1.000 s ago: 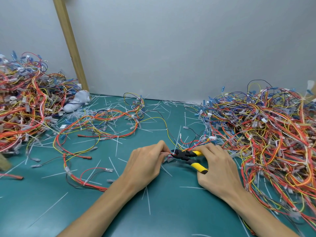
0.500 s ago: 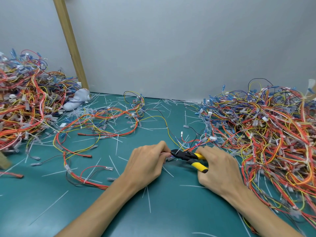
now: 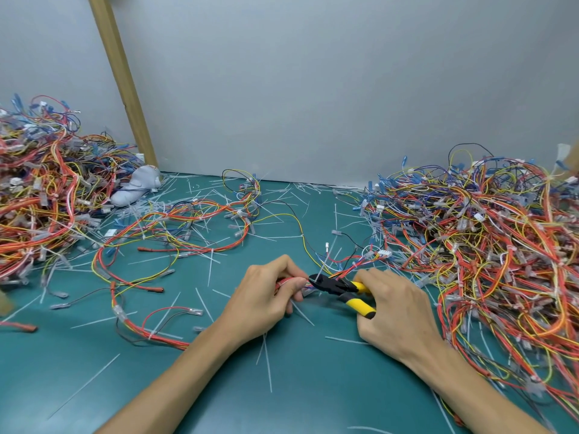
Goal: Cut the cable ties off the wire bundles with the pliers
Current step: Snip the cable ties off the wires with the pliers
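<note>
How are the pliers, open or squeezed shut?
Open, it seems: the pliers show yellow handles splayed apart in the right hand; jaw tips are blurred.

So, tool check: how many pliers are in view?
1: the yellow-handled pliers, gripped by the right hand at mid-table. Others may hide under the left wire heap or right wire heap.
</note>
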